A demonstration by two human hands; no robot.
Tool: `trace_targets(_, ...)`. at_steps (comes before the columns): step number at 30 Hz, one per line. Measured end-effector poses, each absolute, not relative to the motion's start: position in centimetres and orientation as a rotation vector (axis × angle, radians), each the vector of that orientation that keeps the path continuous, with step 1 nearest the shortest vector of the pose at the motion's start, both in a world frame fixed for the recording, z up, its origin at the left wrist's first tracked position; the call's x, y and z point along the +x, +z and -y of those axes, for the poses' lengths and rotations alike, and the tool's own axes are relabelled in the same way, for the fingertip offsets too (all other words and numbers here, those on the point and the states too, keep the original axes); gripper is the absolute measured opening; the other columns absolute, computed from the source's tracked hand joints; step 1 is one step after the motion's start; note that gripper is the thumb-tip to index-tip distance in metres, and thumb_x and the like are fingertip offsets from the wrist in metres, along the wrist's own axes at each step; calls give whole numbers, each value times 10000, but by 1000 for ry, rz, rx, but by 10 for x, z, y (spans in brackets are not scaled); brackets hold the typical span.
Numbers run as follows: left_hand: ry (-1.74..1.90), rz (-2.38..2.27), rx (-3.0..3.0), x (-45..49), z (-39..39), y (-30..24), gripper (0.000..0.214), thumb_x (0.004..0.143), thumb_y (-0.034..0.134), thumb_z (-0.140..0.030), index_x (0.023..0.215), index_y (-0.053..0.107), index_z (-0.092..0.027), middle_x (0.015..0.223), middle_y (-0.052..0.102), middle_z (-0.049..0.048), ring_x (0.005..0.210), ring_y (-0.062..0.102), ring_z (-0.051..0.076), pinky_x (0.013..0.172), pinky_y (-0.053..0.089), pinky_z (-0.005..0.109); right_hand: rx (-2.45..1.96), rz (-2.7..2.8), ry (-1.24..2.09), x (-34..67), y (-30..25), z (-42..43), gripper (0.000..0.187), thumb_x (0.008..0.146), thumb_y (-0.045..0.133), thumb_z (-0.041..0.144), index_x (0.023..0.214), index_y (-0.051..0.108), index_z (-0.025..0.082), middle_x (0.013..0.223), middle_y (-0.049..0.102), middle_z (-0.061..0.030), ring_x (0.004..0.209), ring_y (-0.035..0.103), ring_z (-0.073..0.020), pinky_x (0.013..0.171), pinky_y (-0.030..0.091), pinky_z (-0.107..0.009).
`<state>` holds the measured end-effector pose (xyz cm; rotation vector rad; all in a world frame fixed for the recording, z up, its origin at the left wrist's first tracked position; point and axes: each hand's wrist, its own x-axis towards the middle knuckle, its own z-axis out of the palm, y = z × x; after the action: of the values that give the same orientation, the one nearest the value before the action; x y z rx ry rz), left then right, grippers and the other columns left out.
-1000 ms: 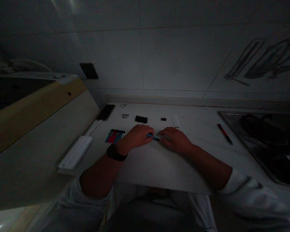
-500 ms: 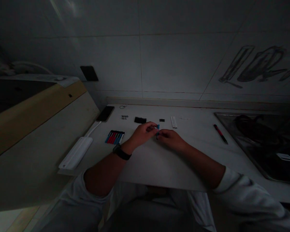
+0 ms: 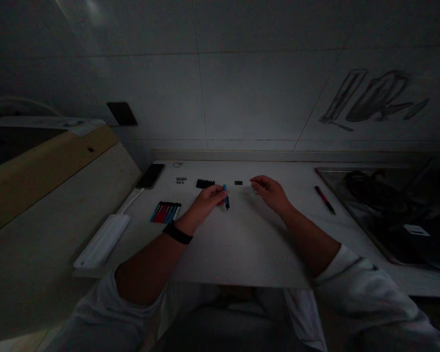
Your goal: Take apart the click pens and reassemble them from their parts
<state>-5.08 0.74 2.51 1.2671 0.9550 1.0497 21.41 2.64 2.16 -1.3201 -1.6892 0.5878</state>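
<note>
My left hand (image 3: 208, 198) pinches a pen body (image 3: 226, 196) with a blue barrel and a black lower end, held upright at a slight tilt over the table. My right hand (image 3: 270, 190) is over the thin white pen refills (image 3: 255, 191), which it mostly covers. Its thumb and forefinger look slightly apart, with nothing visible between them. Behind my left hand lies a row of black pen parts (image 3: 205, 184). A small group of black pieces (image 3: 238, 183) lies between the hands. To the left, blue, red and white pen barrels (image 3: 165, 212) lie side by side.
Small metal pieces (image 3: 181, 180) and a thin ring (image 3: 178, 165) lie at the back left. A phone (image 3: 151, 176) and a white power strip (image 3: 103, 241) line the left edge. A red and black pen (image 3: 324, 200) lies beside a metal tray (image 3: 355, 222) on the right.
My right hand has let go of the blue pen body and moved right to the white refills. My left hand keeps hold of the pen body. The view has shifted slightly.
</note>
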Motion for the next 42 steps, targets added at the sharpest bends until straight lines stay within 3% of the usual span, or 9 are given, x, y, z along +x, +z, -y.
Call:
trace_targets(5, 1014, -954, 1213, -51, -6, 26, 432, 759, 829, -521, 946, 674, -164, 908, 649, 30, 778, 603, 136, 752, 513, 296, -1668, 1490, 132, 307, 13, -66, 268, 875, 596, 311, 1067, 742, 192, 1000, 769, -110, 853, 688, -234, 875, 529, -400)
trace_targets(15, 990, -948, 1258, -52, -9, 20, 409, 773, 827, -503, 958, 695, -163, 906, 666, 31, 773, 615, 136, 757, 495, 295, -2023, 1671, 66, 339, -11, -85, 318, 865, 635, 230, 1158, 756, 217, 1079, 762, -81, 972, 679, -225, 935, 490, -351)
trace_targets(21, 985, -972, 1258, -53, -8, 21, 393, 777, 821, -498, 959, 697, -172, 933, 691, 42, 788, 635, 147, 785, 518, 311, -2069, 1683, 5, 338, -10, -87, 228, 892, 618, 294, 1024, 787, 218, 1098, 760, -109, 1004, 671, -253, 897, 486, -357)
trace_targets(33, 1153, -1047, 1615, -54, -14, 14, 283, 849, 754, -451, 943, 704, -189, 934, 738, 48, 870, 682, 177, 825, 543, 324, -1632, 1372, 162, 301, 21, -64, 163, 810, 660, 357, 888, 674, 214, 888, 760, -71, 802, 682, -219, 798, 505, -352)
trace_targets(38, 1186, -1116, 1935, -54, -6, 20, 146, 895, 739, -315, 975, 717, -195, 939, 754, 45, 843, 698, 169, 818, 557, 326, -1370, 1524, 286, 248, 30, -40, 168, 847, 668, 380, 898, 682, 220, 843, 722, -41, 744, 656, -186, 736, 513, -324)
trace_targets(42, 1149, -1130, 2121, -53, -1, 25, 104, 908, 739, -270, 980, 722, -197, 929, 749, 39, 815, 693, 164, 805, 550, 323, -1171, 1708, 432, 202, 33, -13, 201, 922, 642, 407, 967, 736, 235, 940, 728, -58, 834, 680, -191, 747, 541, -318)
